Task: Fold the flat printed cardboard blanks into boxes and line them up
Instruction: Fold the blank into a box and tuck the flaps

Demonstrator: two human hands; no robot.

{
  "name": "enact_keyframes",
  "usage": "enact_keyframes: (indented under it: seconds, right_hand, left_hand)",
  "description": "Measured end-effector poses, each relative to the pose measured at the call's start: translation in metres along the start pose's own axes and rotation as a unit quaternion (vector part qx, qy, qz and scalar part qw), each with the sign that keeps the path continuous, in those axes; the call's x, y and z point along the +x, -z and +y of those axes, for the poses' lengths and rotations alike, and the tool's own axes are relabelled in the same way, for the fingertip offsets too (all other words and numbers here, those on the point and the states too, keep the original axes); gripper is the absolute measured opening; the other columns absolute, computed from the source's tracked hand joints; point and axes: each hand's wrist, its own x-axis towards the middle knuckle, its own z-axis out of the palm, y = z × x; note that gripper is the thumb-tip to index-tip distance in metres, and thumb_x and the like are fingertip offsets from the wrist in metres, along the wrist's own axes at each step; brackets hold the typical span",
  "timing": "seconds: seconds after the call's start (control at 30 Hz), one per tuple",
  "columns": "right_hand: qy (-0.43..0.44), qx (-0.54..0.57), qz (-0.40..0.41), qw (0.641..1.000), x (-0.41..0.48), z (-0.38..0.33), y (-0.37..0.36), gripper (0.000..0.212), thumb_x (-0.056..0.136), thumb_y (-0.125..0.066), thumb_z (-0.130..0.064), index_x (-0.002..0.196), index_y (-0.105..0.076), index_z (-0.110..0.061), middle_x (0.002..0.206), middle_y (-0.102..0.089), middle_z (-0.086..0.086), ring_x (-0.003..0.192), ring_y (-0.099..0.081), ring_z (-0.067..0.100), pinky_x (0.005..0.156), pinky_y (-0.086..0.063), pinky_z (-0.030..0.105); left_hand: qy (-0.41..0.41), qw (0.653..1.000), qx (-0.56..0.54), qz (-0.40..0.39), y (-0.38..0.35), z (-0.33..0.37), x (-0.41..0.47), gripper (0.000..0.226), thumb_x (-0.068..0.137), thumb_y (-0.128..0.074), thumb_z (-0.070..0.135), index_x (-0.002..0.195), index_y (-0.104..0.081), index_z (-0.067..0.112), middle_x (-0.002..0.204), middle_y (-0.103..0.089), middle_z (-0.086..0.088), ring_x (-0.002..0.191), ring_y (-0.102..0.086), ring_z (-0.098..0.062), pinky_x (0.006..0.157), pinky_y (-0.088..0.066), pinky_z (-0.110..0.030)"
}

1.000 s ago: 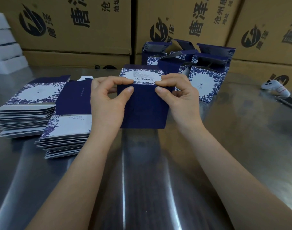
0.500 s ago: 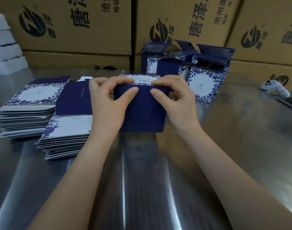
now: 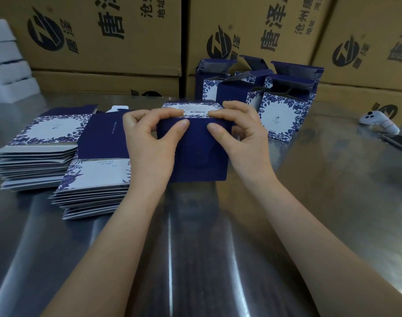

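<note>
A person stands at a steel counter [image 3: 321,213], bare forearms reaching in from 6 o'clock. At the centre a navy box [image 3: 195,156] stands upright on the counter. Its front face is plain dark blue, and its top flap is white with blue floral edging and a printed barcode. The left hand [image 3: 149,143] grips the box's top left corner and the right hand [image 3: 245,140] its top right corner. On each hand the fingers curl over the flap and the thumb presses the front face. At 9 o'clock from the box lie two stacks of flat blanks [image 3: 42,145], showing blue-and-white floral print. At 1 o'clock folded boxes [image 3: 280,115] cluster together, lids open. Brown printed cartons [image 3: 104,35] line the far edge at 12 o'clock. A white controller [image 3: 378,121] lies at 3 o'clock.
</note>
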Motion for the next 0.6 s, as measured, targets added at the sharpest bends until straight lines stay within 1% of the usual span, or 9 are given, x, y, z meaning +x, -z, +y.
enact_keyframes:
  seconds: [0.03, 0.13, 0.2, 0.27, 0.33, 0.47, 0.53, 0.6]
  right_hand:
    - [-0.002, -0.006, -0.008, 1.000, 0.000, 0.001, 0.001, 0.027, 0.083, -0.073, -0.019, 0.106, -0.067, -0.032, 0.129, -0.050, 0.001, 0.124, -0.047, 0.010, 0.092, -0.047, 0.030]
    - [0.004, -0.038, -0.060, 0.997, 0.002, 0.003, 0.004, 0.051, 0.079, -0.076, -0.026, 0.125, -0.056, -0.036, 0.141, -0.041, 0.002, 0.135, -0.036, 0.005, 0.106, -0.042, 0.031]
    - [0.019, -0.058, -0.091, 0.994, 0.002, 0.004, 0.006, 0.064, 0.078, -0.078, -0.029, 0.134, -0.047, -0.036, 0.144, -0.040, -0.001, 0.137, -0.033, 0.004, 0.111, -0.039, 0.032]
    - [0.030, -0.068, -0.102, 0.992, 0.003, 0.004, 0.009, 0.072, 0.077, -0.078, -0.031, 0.140, -0.042, -0.034, 0.142, -0.041, -0.007, 0.135, -0.036, 0.003, 0.112, -0.037, 0.030]
    - [0.037, -0.071, -0.098, 0.992, 0.004, 0.004, 0.010, 0.074, 0.078, -0.078, -0.032, 0.142, -0.041, -0.030, 0.141, -0.042, -0.010, 0.133, -0.038, 0.002, 0.112, -0.037, 0.029]
    - [0.039, -0.079, -0.081, 0.993, 0.005, 0.004, 0.012, 0.072, 0.081, -0.077, -0.029, 0.143, -0.042, -0.024, 0.144, -0.043, -0.005, 0.135, -0.038, 0.007, 0.111, -0.039, 0.038]
    - [0.027, -0.071, -0.070, 0.995, 0.005, 0.004, 0.012, 0.071, 0.081, -0.077, -0.026, 0.143, -0.043, -0.023, 0.144, -0.042, -0.006, 0.136, -0.038, 0.010, 0.108, -0.042, 0.044]
    - [0.023, -0.069, -0.057, 0.996, 0.005, 0.004, 0.011, 0.070, 0.081, -0.078, -0.024, 0.143, -0.044, -0.023, 0.142, -0.043, -0.008, 0.134, -0.039, 0.008, 0.104, -0.045, 0.044]
  left_hand:
    - [-0.002, 1.000, -0.001, 0.009, 0.000, 0.000, 0.000, 0.021, 0.085, -0.074, 0.026, 0.103, -0.068, 0.034, 0.110, -0.043, 0.013, 0.091, -0.045, 0.021, 0.082, -0.037, 0.000]
    - [-0.004, 0.999, -0.014, 0.038, 0.002, 0.000, 0.002, 0.035, 0.083, -0.076, 0.030, 0.114, -0.060, 0.033, 0.114, -0.052, 0.015, 0.093, -0.050, 0.018, 0.077, -0.041, -0.003]
    - [-0.006, 0.998, -0.029, 0.052, 0.004, 0.001, 0.003, 0.040, 0.081, -0.077, 0.030, 0.116, -0.057, 0.031, 0.107, -0.056, 0.024, 0.095, -0.052, 0.018, 0.075, -0.043, -0.003]
    - [-0.004, 0.997, -0.050, 0.052, 0.006, 0.001, 0.005, 0.042, 0.081, -0.078, 0.029, 0.118, -0.058, 0.030, 0.105, -0.058, 0.028, 0.098, -0.055, 0.016, 0.077, -0.046, -0.006]
    - [-0.003, 0.998, -0.062, 0.032, 0.006, 0.001, 0.006, 0.045, 0.082, -0.077, 0.027, 0.123, -0.059, 0.030, 0.111, -0.060, 0.027, 0.105, -0.056, 0.013, 0.084, -0.049, -0.010]
    - [0.002, 0.997, -0.068, -0.029, 0.005, -0.002, 0.005, 0.063, 0.083, -0.077, 0.022, 0.139, -0.051, 0.029, 0.136, -0.055, 0.015, 0.126, -0.050, 0.001, 0.098, -0.048, -0.019]
    - [-0.004, 0.996, -0.070, -0.048, 0.004, -0.003, 0.006, 0.068, 0.083, -0.077, 0.016, 0.143, -0.047, 0.027, 0.142, -0.052, 0.011, 0.130, -0.047, -0.002, 0.101, -0.046, -0.018]
    - [-0.010, 0.996, -0.069, -0.055, 0.003, -0.003, 0.006, 0.070, 0.083, -0.076, 0.012, 0.145, -0.045, 0.025, 0.143, -0.052, 0.010, 0.129, -0.048, -0.001, 0.099, -0.046, -0.015]
